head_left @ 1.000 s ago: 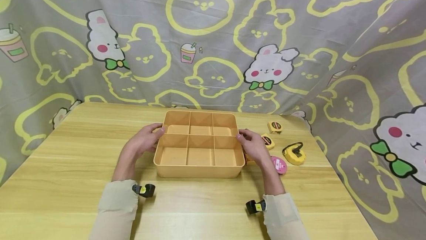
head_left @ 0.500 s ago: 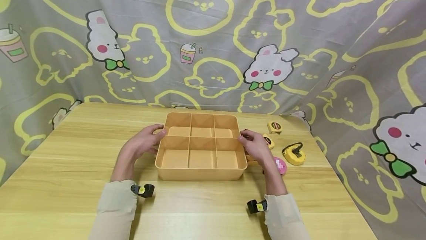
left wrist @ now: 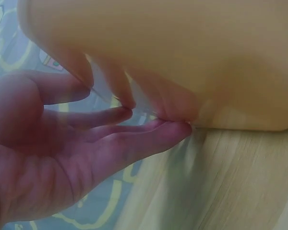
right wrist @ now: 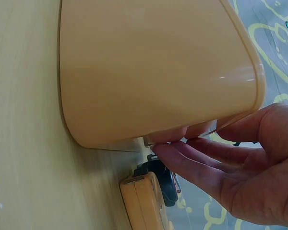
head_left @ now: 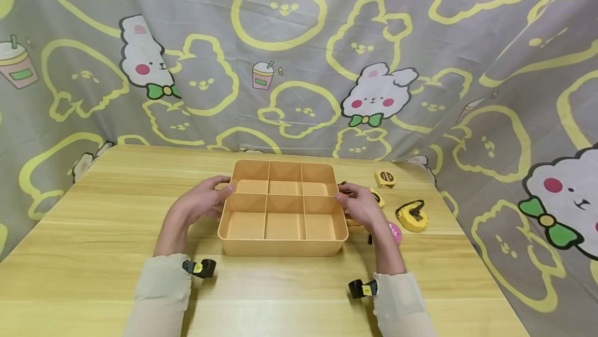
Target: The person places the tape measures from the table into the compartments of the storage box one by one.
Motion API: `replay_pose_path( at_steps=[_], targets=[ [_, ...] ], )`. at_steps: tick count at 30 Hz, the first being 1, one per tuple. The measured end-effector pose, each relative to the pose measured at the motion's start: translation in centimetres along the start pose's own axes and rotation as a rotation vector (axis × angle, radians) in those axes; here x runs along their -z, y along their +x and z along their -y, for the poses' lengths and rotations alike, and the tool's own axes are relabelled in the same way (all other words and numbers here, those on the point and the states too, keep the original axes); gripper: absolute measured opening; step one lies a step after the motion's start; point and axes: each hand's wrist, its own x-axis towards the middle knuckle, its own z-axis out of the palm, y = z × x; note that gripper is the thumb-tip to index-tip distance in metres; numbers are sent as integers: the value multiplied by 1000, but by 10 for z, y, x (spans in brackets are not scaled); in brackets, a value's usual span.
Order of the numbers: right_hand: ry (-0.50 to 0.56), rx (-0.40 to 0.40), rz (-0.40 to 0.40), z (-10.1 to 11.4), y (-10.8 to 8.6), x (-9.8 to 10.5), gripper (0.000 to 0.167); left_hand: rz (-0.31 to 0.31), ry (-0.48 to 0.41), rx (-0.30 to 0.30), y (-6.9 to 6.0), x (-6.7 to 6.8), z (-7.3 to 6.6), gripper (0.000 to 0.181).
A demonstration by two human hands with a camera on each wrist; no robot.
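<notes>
A tan plastic organizer box (head_left: 283, 247) with several compartments sits on the wooden table, and no items show inside it. The left hand (head_left: 203, 202) presses against the box's left side. In the left wrist view its fairly straight fingers (left wrist: 149, 139) touch the outer wall, with the thumb near the rim. Across from it, the right hand (head_left: 362, 207) presses the right side. In the right wrist view those fingertips (right wrist: 165, 151) meet the outer wall. An orange tape measure (right wrist: 143, 203) with a black part lies just below that hand, largely hidden in the head view.
Right of the box lie a yellow tape measure (head_left: 385, 178), another yellow one (head_left: 378, 199) partly behind the hand, a larger yellow one (head_left: 412, 216) with a black strap, and a round pink item (head_left: 395, 232) partly covered by the forearm. A patterned curtain (head_left: 299, 56) surrounds the table.
The box has slid a short way toward the person and slightly right. Both hands have stayed on its sides. The tape measures on the right look unmoved.
</notes>
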Motion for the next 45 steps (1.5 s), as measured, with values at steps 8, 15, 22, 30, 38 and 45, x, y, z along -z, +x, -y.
replay_pose_path(
  at_steps=[8, 15, 22, 30, 38, 45],
  targets=[
    [-3, 2, -4, -1, 0, -1, 42, -33, 20, 15, 0, 1, 1, 68],
    [-12, 8, -1, 0, -2, -1, 44, -65, -27, 8, 3, -1, 3, 62],
    [-37, 1, -10, -2, 0, -1, 43, -45, -41, 5, 6, -1, 5, 67],
    [-38, -4, -13, -2, 1, -1, 43, -42, -46, -4, 7, -1, 6, 65],
    [-25, -25, -14, -1, 1, -1, 43, -68, -43, -12, 8, 0, 7, 65],
    [-17, -8, -16, 0, 1, -1, 44, -82, -38, -14, 8, -1, 7, 65]
  ],
)
